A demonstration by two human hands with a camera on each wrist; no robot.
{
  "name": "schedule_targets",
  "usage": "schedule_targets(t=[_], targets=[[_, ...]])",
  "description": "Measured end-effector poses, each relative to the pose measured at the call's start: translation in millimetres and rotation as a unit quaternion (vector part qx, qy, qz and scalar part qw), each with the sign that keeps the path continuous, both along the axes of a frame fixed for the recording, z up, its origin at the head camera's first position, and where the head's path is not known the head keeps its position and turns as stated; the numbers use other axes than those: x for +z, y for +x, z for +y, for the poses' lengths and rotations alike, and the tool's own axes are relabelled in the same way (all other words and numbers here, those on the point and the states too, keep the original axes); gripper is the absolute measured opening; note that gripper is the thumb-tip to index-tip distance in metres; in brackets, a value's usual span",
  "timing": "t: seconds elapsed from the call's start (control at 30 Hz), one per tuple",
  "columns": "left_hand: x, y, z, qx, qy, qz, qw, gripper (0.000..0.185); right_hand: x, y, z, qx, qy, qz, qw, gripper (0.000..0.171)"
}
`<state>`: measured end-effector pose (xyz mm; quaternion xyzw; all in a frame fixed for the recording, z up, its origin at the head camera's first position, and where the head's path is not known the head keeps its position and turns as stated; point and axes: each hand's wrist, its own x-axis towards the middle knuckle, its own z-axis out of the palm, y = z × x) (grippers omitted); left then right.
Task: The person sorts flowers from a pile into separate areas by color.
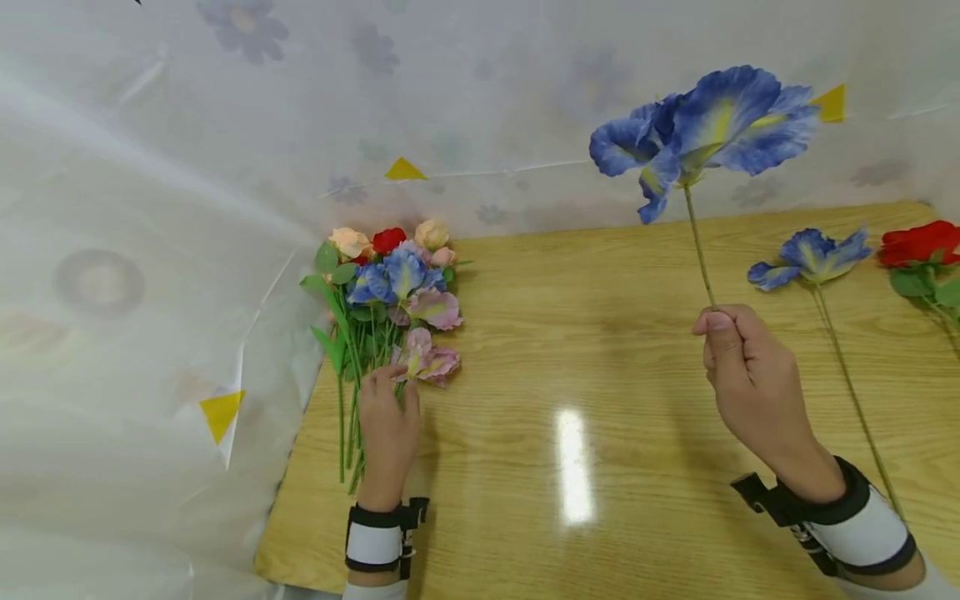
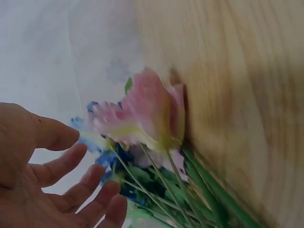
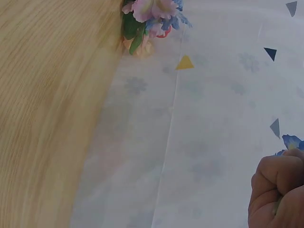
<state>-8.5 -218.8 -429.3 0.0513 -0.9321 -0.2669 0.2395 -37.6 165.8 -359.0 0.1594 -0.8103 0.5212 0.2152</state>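
My right hand pinches the thin stem of a blue iris between thumb and curled fingers, with the bloom raised upright above the table. In the right wrist view the fist partly hides that iris. At the left, my left hand reaches over the stems of a bunch of artificial flowers, just below a pink iris. Seen from the left wrist, its fingers are spread and loosely bent beside the pink bloom, with nothing between them. The bunch also has blue irises, peach roses and a red rose.
On the right of the wooden table lie another blue iris and a red rose. A pale flower-printed sheet with yellow triangles rises behind the table and along its left side.
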Motion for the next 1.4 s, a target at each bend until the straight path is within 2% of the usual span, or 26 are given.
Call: schedule_targets(t=[0.1,0.27,0.4,0.6,0.77,0.9,1.13,1.3,1.4], targets=[[-7.7,3.0,-14.1,0.036,-0.004,-0.029,0.9989,0.023,-0.6,-0.2,10.9,-0.016,0.006,-0.005,1.0,0.021],[-18.4,2.7,-22.9,0.055,0.012,-0.063,0.9964,0.026,-6.7,-1.0,29.1,-0.052,0.006,-0.033,0.998,0.019],[-25.4,0.8,-23.0,0.071,0.019,-0.08,0.9941,0.028,-17.1,-1.6,48.4,-0.091,0.011,-0.085,0.992,0.02],[-29.6,-2.3,-25.7,0.094,0.017,-0.113,0.9891,0.031,-34.5,0.3,89.4,-0.15,0.045,-0.18,0.971,0.023],[-32.6,-2.8,-30.6,0.111,0.013,-0.129,0.9852,0.03,-50.2,6.6,123.5,-0.185,0.087,-0.25,0.946,0.025],[-30.2,-5.5,-34.4,0.116,0.018,-0.103,0.9878,0.025,-61.6,11.7,139.3,-0.193,0.113,-0.282,0.933,0.033],[-28.0,-9.7,-38.2,0.12,0.054,-0.017,0.9911,0.015,-75.6,14.1,149.7,-0.181,0.122,-0.296,0.93,0.045],[-28.4,-8.2,-39.6,0.125,0.13,0.021,0.9833,0.022,-84.7,10.6,152.6,-0.193,0.148,-0.308,0.92,0.051],[-28.5,-5.8,-40.5,0.131,0.143,0.044,0.98,0.028,-88.8,9.5,154.3,-0.194,0.169,-0.322,0.911,0.055]])
